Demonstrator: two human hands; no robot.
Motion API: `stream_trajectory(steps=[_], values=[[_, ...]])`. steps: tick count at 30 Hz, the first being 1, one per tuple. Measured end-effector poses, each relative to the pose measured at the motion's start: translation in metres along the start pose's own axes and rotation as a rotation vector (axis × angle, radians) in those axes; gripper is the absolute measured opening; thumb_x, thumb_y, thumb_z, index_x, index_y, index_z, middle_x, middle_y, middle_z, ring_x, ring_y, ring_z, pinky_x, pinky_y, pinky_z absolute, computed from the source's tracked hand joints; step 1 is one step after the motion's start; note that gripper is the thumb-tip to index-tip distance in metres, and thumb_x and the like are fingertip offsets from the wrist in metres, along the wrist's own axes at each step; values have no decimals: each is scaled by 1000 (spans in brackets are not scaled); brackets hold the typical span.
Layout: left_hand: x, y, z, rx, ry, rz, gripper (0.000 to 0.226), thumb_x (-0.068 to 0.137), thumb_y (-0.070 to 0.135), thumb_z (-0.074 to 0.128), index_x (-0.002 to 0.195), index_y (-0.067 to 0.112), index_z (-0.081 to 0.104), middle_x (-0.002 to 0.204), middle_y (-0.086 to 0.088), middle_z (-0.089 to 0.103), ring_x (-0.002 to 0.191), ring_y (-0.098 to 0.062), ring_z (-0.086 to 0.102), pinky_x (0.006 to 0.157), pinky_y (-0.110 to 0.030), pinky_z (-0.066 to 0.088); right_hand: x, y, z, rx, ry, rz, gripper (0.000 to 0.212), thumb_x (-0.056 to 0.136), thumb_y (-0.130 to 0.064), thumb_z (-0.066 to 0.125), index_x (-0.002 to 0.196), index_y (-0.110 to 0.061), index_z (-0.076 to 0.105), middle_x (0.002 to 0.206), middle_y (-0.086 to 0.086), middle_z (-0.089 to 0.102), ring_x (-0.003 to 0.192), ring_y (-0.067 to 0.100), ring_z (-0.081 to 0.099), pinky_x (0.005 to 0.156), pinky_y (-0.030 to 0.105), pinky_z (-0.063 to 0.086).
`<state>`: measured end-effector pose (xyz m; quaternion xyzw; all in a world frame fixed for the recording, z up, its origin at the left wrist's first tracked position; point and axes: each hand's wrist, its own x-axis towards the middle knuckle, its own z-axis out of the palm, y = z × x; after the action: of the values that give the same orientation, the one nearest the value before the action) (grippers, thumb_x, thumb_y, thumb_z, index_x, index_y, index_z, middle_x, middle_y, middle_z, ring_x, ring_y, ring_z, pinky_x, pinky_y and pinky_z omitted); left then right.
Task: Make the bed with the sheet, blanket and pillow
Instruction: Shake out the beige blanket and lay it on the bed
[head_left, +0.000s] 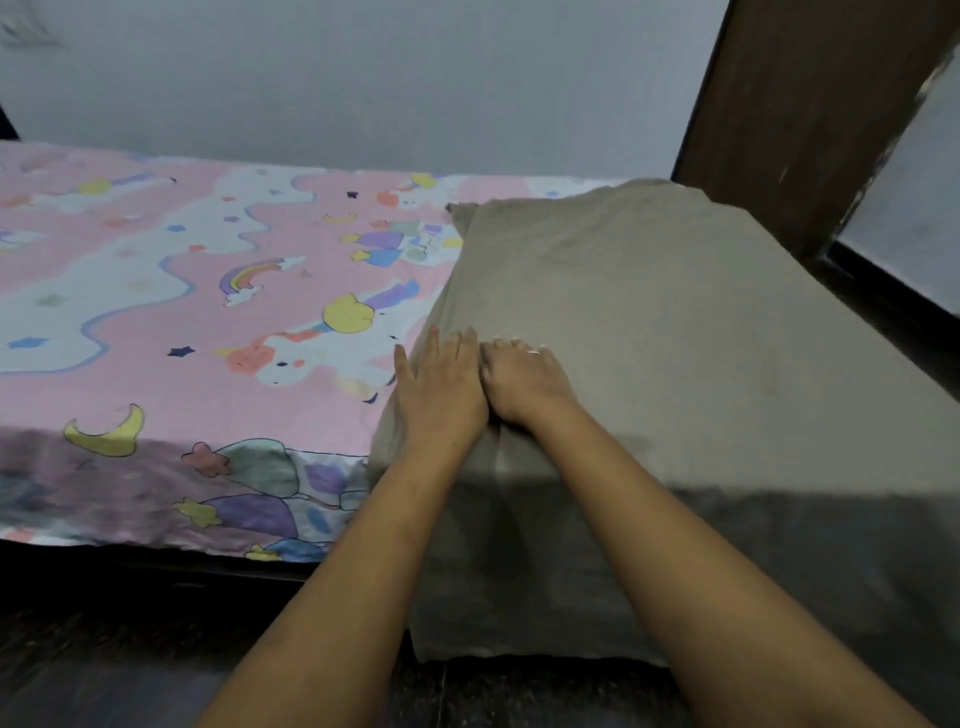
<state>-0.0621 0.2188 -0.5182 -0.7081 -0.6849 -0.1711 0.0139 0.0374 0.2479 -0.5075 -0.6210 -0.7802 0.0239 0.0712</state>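
Presently, head view: pink cartoon-printed cotton sheet (208, 312) covers the bed at left. Plain taupe fabric blanket (675, 338) lies at the right end, draping over the near edge. Left hand (441, 395) rests flat on it, fingers straight. Right hand (524, 384) touches alongside, fingers bent; grasp cannot be determined.

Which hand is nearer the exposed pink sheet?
Left. The left hand lies flat at the left edge of the tan fabric, its thumb right at the pink sheet. The right hand rests beside it, farther in on the tan fabric, away from the sheet.
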Motion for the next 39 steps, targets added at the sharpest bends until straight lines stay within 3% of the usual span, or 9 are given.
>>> stream_trajectory(steps=[2,5,8,11,16,21,28,36,39], values=[[8,8,0,-42,-71,7,53,100,20,27,151,20,14,157,2,20,147,-20,7,116,-46,5,6,1,2,-17,-5,46,39,99,-27,29,132,-17,48,139,5,48,131,23,41,109,43,29],[7,6,4,-129,-172,-11,52,100,24,28,151,20,19,156,0,27,145,-19,17,115,-42,14,-11,16,4,23,-39,73,46,99,-42,28,139,-23,41,148,4,39,137,23,34,112,43,24],[-5,2,0,-44,-215,9,49,102,33,27,149,22,25,154,1,30,144,-19,20,114,-43,15,-44,57,-9,37,-85,126,56,97,-54,24,148,-32,28,157,-3,25,144,20,21,117,44,14],[-17,20,-16,19,-356,-52,57,100,43,26,151,17,19,157,-3,21,146,-24,14,115,-48,13,-80,115,-30,-21,-112,266,57,96,-58,23,149,-37,23,158,-8,20,145,18,19,116,44,12],[-36,94,-84,78,-737,152,68,97,53,32,153,25,6,160,0,10,147,-24,5,115,-53,8,-125,180,-114,-50,-409,650,58,97,-56,21,149,-32,22,159,-2,18,145,23,16,115,48,14],[-58,143,-202,-61,-850,92,69,98,50,35,153,29,0,161,1,3,148,-24,-1,116,-52,7,-160,157,-246,43,-460,597,59,100,-52,19,153,-30,6,161,-2,6,148,23,4,117,49,5],[-78,236,-316,-355,-754,43,71,93,46,46,152,26,13,158,-3,21,143,-24,22,115,-47,23,-223,124,-382,180,-427,401,58,99,-52,24,152,-35,6,161,-4,5,148,19,2,118,48,5],[-146,373,-362,-567,-682,-123,65,96,30,51,150,14,20,156,-7,25,142,-24,27,113,-30,24,-338,201,-470,137,-373,332,58,100,-46,31,152,-35,9,160,-4,13,148,20,7,116,52,13],[-160,420,-379,-612,-652,-164,65,95,30,54,150,15,22,155,-8,28,140,-25,30,113,-33,28,-366,238,-516,170,-293,365,57,100,-45,32,151,-36,8,160,-3,12,148,21,7,115,54,14]])
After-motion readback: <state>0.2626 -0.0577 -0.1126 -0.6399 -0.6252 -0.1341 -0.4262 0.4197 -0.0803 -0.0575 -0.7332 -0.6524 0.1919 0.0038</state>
